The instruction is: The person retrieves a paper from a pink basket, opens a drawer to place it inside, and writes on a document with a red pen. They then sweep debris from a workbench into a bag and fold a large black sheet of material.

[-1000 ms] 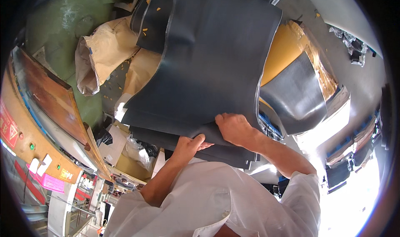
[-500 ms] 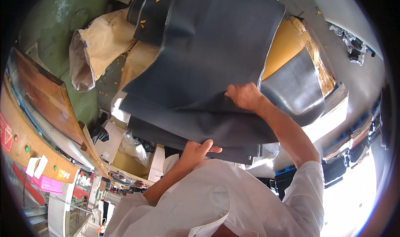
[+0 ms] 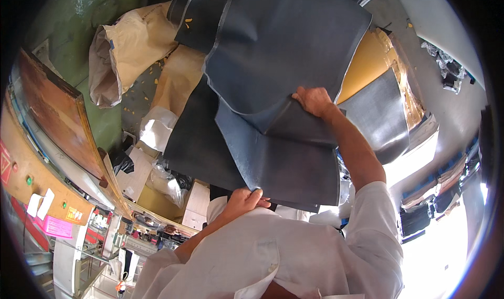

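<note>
Large, dark, flexible rubber-like sheets [image 3: 283,47] lie stacked in front of me. My right hand [image 3: 316,101] grips the top sheet near its right side, fingers closed on a fold. Close to my body, my left hand [image 3: 244,204] pinches a corner of a dark sheet between thumb and fingers. Between the hands the sheet bends up in a crease, with a bluish-grey face showing on the folded flap [image 3: 244,141]. Under it, another black sheet [image 3: 197,136] reaches out to the left.
A brown paper sack [image 3: 142,42] lies open at the far left. Yellow sheet material [image 3: 365,63] sits under the stack on the right, beside another dark sheet [image 3: 375,115]. At the left stand a wooden board [image 3: 63,115] and an open box holding clear plastic [image 3: 168,186].
My right hand has moved slightly up and right with the sheet. The near edge has folded open, uncovering the black sheet below on the left. My left hand has shifted a little lower.
</note>
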Tool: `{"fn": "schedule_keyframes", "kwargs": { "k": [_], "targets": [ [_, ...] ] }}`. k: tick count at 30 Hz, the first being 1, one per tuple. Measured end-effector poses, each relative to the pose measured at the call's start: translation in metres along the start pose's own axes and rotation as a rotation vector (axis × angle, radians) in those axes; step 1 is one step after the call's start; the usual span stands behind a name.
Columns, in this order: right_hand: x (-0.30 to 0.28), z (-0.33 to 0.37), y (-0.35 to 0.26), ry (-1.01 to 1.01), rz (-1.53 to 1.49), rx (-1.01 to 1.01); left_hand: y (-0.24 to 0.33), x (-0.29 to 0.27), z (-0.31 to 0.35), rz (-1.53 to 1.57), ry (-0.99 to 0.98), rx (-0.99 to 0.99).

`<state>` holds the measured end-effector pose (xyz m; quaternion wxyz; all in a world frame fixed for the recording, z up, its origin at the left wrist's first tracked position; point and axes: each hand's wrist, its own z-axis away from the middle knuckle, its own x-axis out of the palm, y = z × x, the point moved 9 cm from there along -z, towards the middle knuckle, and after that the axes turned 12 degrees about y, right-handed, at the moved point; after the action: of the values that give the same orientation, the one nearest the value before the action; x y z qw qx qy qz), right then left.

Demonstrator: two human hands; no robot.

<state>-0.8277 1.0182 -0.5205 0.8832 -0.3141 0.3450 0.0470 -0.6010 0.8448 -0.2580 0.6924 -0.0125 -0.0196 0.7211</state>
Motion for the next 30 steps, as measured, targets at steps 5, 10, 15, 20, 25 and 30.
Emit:
{"fn": "schedule_keyframes", "kwargs": {
  "k": [5,10,15,20,25,30],
  "targets": [
    [-0.015,0.03,-0.051,0.186,0.004,-0.118,0.029,-0.025,-0.022,-0.246,0.029,-0.025],
    [-0.053,0.011,-0.159,0.284,-0.143,-0.151,0.112,-0.109,-0.049,0.662,0.446,0.14],
    [-0.079,-0.01,-0.244,0.3,-0.502,-0.248,0.137,-0.118,-0.044,0.143,0.507,0.179],
    [-0.065,-0.06,-0.199,0.241,-0.263,-0.22,0.125,-0.112,-0.02,-0.224,0.445,0.291],
    [-0.08,-0.114,-0.053,0.412,-0.086,0.136,0.065,-0.121,-0.012,-0.098,0.521,0.35],
    [-0.105,-0.076,0.097,0.543,0.026,0.464,0.037,-0.114,-0.009,-0.112,0.54,0.554]
  ]
}}
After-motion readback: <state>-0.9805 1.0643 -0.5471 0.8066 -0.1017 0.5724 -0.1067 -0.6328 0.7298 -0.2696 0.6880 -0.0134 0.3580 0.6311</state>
